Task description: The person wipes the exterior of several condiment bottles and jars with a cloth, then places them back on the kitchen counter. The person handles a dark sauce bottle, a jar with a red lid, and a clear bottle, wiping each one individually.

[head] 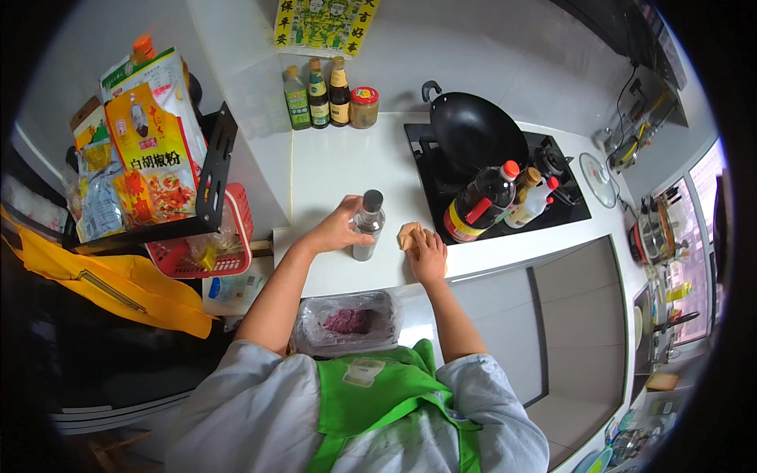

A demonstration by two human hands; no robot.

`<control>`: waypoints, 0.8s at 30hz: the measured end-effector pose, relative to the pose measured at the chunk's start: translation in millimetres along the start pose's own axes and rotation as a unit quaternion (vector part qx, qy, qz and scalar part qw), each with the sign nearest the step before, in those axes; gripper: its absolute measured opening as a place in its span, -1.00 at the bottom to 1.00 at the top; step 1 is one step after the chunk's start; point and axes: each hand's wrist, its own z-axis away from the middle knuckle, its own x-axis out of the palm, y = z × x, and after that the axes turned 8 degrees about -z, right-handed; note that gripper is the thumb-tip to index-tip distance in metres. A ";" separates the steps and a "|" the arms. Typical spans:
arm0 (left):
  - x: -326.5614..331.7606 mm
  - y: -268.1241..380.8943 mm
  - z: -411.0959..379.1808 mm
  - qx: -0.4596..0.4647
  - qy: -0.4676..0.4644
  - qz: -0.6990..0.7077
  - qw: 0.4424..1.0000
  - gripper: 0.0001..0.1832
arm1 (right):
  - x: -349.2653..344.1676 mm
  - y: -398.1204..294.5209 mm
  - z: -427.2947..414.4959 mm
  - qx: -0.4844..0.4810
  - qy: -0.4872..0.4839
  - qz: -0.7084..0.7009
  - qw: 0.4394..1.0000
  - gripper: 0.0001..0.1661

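Observation:
My left hand is wrapped around the side of a clear bottle with a dark cap, which stands upright on the white countertop. Under the fingers of my right hand is a tan cloth, pressed on the counter near the edge of the black gas stove. Part of the cloth is hidden by that hand.
A black wok sits on the stove. A large dark sauce bottle and a white bottle stand at its front. Several bottles and a red-lidded jar line the wall. A bag-lined bin is below the counter's front edge.

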 end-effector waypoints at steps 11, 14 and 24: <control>-29.7 51.2 11.4 -0.011 -0.023 -0.221 0.975 0.17 | -12.7 -6.0 1.1 -0.002 -0.027 -0.006 1.000 -0.28; -22.3 99.2 23.7 -0.048 0.025 -0.195 0.979 0.06 | -15.6 -4.9 2.3 -0.006 -0.026 -0.012 1.000 -0.29; -8.2 125.2 10.9 0.000 0.171 -0.207 0.963 -0.59 | -16.4 -0.8 1.6 -0.040 0.029 -0.063 0.997 -0.53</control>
